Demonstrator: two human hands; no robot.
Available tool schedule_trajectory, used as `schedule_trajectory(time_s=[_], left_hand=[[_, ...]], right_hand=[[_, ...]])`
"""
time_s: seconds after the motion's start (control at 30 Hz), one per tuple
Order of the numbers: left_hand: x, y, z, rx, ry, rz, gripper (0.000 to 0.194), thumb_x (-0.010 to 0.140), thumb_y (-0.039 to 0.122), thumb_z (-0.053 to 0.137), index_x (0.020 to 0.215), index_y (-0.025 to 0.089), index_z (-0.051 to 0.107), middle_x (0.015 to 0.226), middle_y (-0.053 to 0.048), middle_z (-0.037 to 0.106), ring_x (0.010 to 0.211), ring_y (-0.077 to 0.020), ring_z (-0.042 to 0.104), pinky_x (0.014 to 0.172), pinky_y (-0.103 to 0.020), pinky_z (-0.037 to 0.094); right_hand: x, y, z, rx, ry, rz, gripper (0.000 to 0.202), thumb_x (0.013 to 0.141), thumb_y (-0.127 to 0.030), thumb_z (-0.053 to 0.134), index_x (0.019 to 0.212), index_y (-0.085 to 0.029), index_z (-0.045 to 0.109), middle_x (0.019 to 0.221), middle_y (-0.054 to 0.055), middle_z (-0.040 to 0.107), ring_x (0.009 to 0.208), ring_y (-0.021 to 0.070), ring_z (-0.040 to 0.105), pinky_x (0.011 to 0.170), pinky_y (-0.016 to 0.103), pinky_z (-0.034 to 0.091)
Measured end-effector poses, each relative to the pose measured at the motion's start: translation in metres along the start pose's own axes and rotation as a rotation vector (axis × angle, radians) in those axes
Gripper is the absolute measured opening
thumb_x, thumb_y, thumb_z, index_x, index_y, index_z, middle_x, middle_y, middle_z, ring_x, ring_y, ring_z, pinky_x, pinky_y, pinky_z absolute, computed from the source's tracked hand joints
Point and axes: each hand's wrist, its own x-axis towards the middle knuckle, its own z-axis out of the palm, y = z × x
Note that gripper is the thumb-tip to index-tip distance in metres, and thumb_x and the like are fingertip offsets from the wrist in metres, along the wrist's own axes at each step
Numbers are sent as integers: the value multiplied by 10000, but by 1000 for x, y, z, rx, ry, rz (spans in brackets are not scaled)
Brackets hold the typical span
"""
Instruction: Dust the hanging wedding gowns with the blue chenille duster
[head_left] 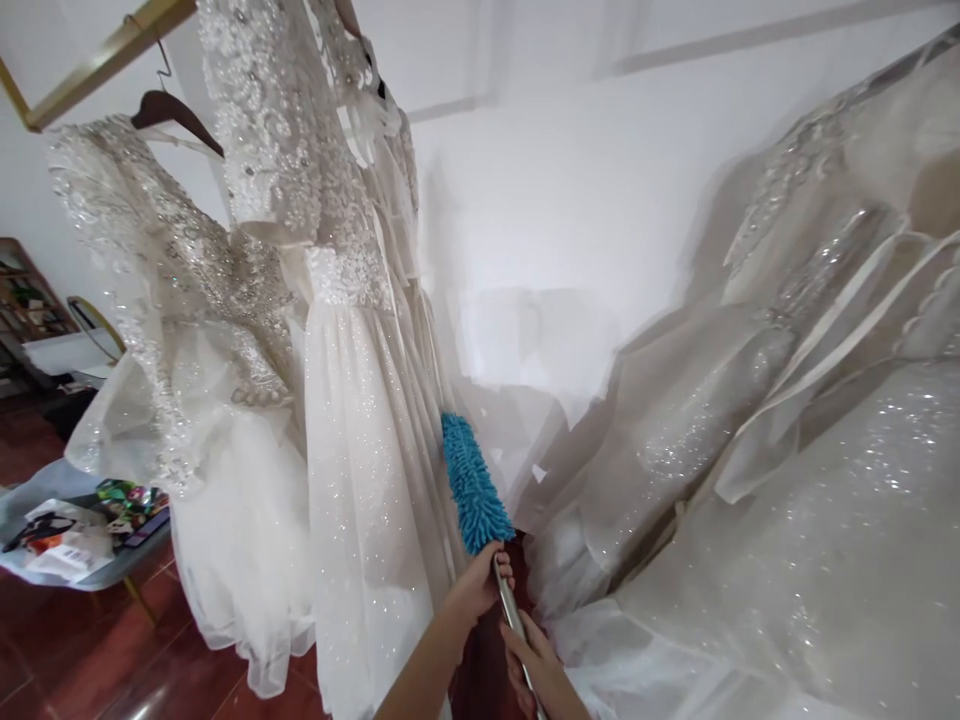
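A duster with a blue, shaggy microfibre head (474, 488) and a slim metal handle points up and away from me, close to the white wall. My left hand (484, 580) is wrapped round the handle just below the head. Lower down, my right hand (534, 660) grips the same handle; its fingers are partly hidden. Just left of the duster head hangs a sparkly white gown (367, 430) with a beaded bodice. To the right, the skirt of another glittery white gown (675, 430) spreads out near my hands.
More beaded gowns (225, 330) hang at the left from a gold rail (112, 60). A pale blue chair (127, 565) there holds plastic bags and small items. Several full-skirted gowns (825, 520) fill the right side. Dark red tiles (187, 670) cover the floor.
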Motion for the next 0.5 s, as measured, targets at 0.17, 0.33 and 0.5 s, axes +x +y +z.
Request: schedule_trajectory(time_s=[0.17, 0.33, 0.5], left_hand=[[-42, 42, 50, 174, -190, 161, 329, 838, 354, 530, 573, 213, 396, 456, 72, 320, 439, -86, 380, 549, -224, 366], [-69, 64, 57, 244, -285, 318, 355, 786, 418, 591, 557, 217, 407, 454, 77, 313, 430, -82, 332, 562, -240, 362], [-58, 57, 27, 212, -180, 253, 380, 797, 414, 579, 540, 218, 380, 444, 85, 275, 415, -76, 299, 539, -231, 345]], right_hand=[[-13, -60, 15, 1, -94, -125, 654, 665, -736, 618, 1028, -206, 498, 398, -157, 416, 202, 42, 290, 213, 147, 246], [-20, -83, 35, -58, -165, -162, 677, 696, -717, 608, 1107, -192, 492, 399, -145, 422, 228, 45, 289, 230, 148, 239], [-9, -52, 38, -85, -77, -110, 697, 677, -722, 627, 1123, -199, 506, 427, -130, 436, 262, 57, 318, 242, 162, 271]])
